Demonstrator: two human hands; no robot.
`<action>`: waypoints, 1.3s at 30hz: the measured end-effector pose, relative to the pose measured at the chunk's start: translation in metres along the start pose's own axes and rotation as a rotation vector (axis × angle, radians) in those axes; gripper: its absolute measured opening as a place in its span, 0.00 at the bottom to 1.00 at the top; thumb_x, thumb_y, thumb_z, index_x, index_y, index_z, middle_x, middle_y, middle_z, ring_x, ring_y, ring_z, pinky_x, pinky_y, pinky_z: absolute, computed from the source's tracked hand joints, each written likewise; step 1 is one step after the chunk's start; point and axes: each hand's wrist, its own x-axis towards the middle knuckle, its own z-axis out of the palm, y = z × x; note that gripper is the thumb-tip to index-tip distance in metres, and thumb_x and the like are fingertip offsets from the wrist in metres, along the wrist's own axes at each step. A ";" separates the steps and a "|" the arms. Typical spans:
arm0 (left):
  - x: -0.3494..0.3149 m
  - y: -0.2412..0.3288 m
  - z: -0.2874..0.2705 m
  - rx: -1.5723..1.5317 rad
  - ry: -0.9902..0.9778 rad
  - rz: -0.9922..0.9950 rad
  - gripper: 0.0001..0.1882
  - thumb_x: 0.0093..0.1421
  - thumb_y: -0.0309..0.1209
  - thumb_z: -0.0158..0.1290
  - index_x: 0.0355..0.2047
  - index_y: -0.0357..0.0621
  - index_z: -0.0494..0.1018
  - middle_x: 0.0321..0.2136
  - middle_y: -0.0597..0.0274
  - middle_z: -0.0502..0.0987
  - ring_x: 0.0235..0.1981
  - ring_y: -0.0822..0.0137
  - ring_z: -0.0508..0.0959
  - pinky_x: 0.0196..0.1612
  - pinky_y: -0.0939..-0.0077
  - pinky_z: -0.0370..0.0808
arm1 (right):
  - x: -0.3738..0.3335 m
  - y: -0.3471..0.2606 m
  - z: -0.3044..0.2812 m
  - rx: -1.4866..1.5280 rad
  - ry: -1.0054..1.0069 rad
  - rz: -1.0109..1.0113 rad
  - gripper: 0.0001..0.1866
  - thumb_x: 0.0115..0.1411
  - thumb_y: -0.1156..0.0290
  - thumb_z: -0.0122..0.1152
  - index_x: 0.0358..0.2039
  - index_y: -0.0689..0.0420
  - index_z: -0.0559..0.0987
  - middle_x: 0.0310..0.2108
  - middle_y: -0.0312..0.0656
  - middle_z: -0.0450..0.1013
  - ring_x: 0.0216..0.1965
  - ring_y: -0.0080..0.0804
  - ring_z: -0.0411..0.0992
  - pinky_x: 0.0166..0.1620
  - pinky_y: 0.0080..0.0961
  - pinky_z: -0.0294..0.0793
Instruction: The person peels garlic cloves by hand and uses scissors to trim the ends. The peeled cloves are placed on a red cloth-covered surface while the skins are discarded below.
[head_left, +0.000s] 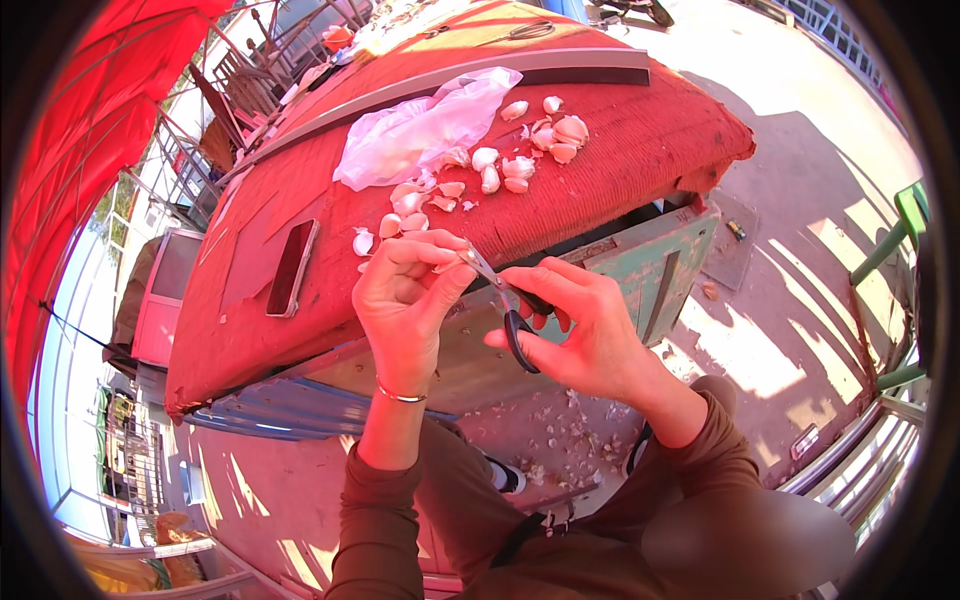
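Observation:
My right hand (590, 325) grips a pair of scissors (519, 342) with black handles, fingers and thumb in the loops. The metal blades point up and left to the fingertips of my left hand (405, 295). That hand is closed in a pinch on a small pale piece, seemingly a garlic clove, mostly hidden by the fingers. Just beyond my hands, loose garlic cloves (408, 203) and partly broken garlic bulbs (570, 130) lie on the red cloth-covered table (620, 180). A crumpled pale plastic bag (415, 130) rests beside them.
A smartphone (293, 268) lies on the table left of my hands. Behind the bag runs a long metal strip (590, 62). Farther back is another pair of scissors (530, 31). Garlic skins (570, 435) litter the ground by my feet. A green frame (905, 225) stands at right.

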 end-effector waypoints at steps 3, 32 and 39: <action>-0.004 -0.002 -0.001 0.002 0.016 0.070 0.11 0.60 0.13 0.65 0.38 0.36 0.75 0.43 0.52 0.82 0.43 0.67 0.83 0.47 0.74 0.83 | -0.002 -0.003 0.002 0.065 -0.035 0.016 0.25 0.52 0.67 0.79 0.49 0.62 0.82 0.27 0.44 0.74 0.27 0.37 0.76 0.30 0.33 0.75; -0.012 -0.004 -0.005 -0.038 0.091 0.006 0.09 0.64 0.12 0.61 0.40 0.33 0.73 0.46 0.43 0.83 0.45 0.61 0.86 0.51 0.69 0.86 | -0.006 -0.007 -0.002 0.549 -0.086 0.359 0.16 0.64 0.73 0.74 0.50 0.61 0.82 0.25 0.26 0.72 0.25 0.09 0.67 0.29 0.14 0.65; -0.008 -0.004 -0.006 0.030 0.083 0.036 0.09 0.63 0.13 0.62 0.40 0.34 0.74 0.44 0.45 0.84 0.47 0.62 0.86 0.51 0.69 0.85 | -0.005 -0.006 0.004 0.360 -0.054 0.251 0.17 0.62 0.73 0.75 0.48 0.66 0.81 0.23 0.31 0.69 0.24 0.11 0.63 0.26 0.18 0.64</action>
